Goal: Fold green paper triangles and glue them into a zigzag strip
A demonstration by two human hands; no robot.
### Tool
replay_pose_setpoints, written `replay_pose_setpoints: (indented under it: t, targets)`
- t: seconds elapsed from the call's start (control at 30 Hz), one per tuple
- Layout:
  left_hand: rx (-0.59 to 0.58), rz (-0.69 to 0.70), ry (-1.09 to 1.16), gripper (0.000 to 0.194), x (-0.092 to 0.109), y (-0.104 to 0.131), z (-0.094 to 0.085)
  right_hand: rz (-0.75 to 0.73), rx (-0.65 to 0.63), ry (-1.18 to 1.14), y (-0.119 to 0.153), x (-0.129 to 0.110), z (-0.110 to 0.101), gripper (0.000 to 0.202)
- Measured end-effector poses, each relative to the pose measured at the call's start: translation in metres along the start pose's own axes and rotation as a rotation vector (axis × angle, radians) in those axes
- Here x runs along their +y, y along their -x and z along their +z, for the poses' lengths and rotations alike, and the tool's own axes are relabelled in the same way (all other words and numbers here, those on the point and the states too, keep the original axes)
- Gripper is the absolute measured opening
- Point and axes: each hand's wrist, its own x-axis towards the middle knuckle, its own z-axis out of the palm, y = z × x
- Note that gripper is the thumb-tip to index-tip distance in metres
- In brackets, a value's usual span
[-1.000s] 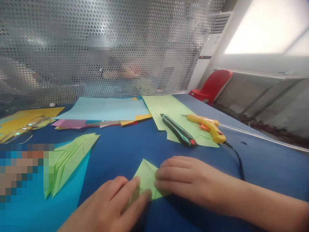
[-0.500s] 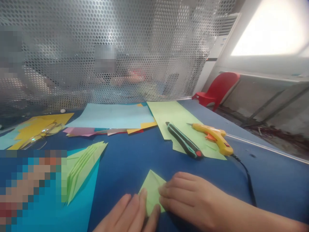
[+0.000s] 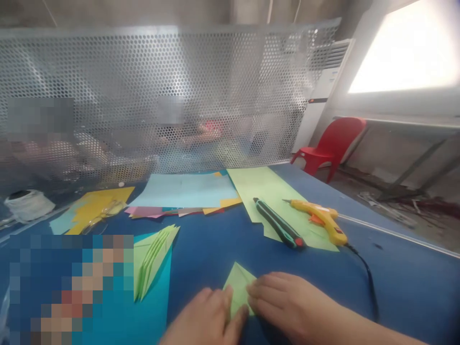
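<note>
A small piece of light green folded paper [image 3: 237,282] lies on the blue table at the bottom middle, its pointed corner facing away from me. Its lower edge is partly covered by my fingers. On its left side, my left hand [image 3: 206,314] grips it with thumb and forefinger. From the right, my right hand [image 3: 287,299] presses its edge, the fingers held together. Left of my hands, a stack of folded green paper pieces [image 3: 154,266] rests on a teal sheet [image 3: 143,321].
A utility knife [image 3: 278,223] and a yellow glue gun [image 3: 319,215] with a black cord lie on a green sheet [image 3: 247,184]. Light blue paper [image 3: 183,189], yellow paper [image 3: 104,203] and a white spool [image 3: 29,206] sit farther back. A perforated metal screen [image 3: 143,96] stands behind; a red chair [image 3: 332,143] is beyond.
The view has tilted up and shifted left, so things appear lower and farther right, and the spool now shows. My left hand's fingers have drawn closer together on the paper.
</note>
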Motion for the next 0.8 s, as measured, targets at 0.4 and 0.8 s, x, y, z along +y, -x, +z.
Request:
replay_pose_setpoints:
  t: [0.4, 0.8]
  targets:
    - [-0.213, -1.038, 0.246, 0.055, -0.079, 0.072, -0.038, 0.018, -0.075, 0.019, 0.004, -0.017, -0.02, 0.042]
    - [-0.12, -0.897, 0.456, 0.049, -0.024, 0.129, -0.062, 0.159, -0.171, -0.115, 0.013, -0.029, -0.042, 0.041]
